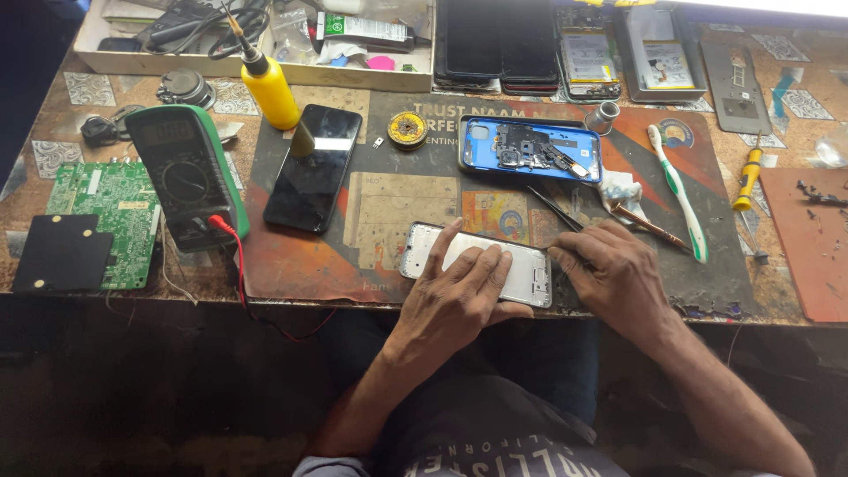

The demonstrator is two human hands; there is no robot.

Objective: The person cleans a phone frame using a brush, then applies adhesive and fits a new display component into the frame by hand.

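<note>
At the near edge of the counter (pixel 795 305), on a worn orange and black work mat (pixel 309 265), lies a white phone frame (pixel 521 265), its long axis running left to right and tilted slightly down toward the right. The left hand (pixel 459 296) lies flat on top of it, fingers spread and pointing away from the body, pressing it down rather than gripping it. The right hand (pixel 614 269) sits just beside the frame's right end, its grip closed narrowly around black tweezers (pixel 555 210), whose other end points up and to the left. From the right hand, then, the frame lies directly to the left, touching or nearly so; the left hand already covers its middle.

Farther back on the mat is one blue phone shell (pixel 530 148) with its boards exposed, and to the left one dark phone (pixel 314 168) lying screen up. One small brass-coloured reel (pixel 407 130) rests between them. One toothbrush (pixel 678 194) and one thin brown tool (pixel 645 225) lie to the right. One multimeter (pixel 187 172) with a green casing, one green circuit board (pixel 119 212) and one yellow bottle (pixel 269 88) stand to the left. One yellow-handled screwdriver (pixel 748 177) lies far right.
</note>
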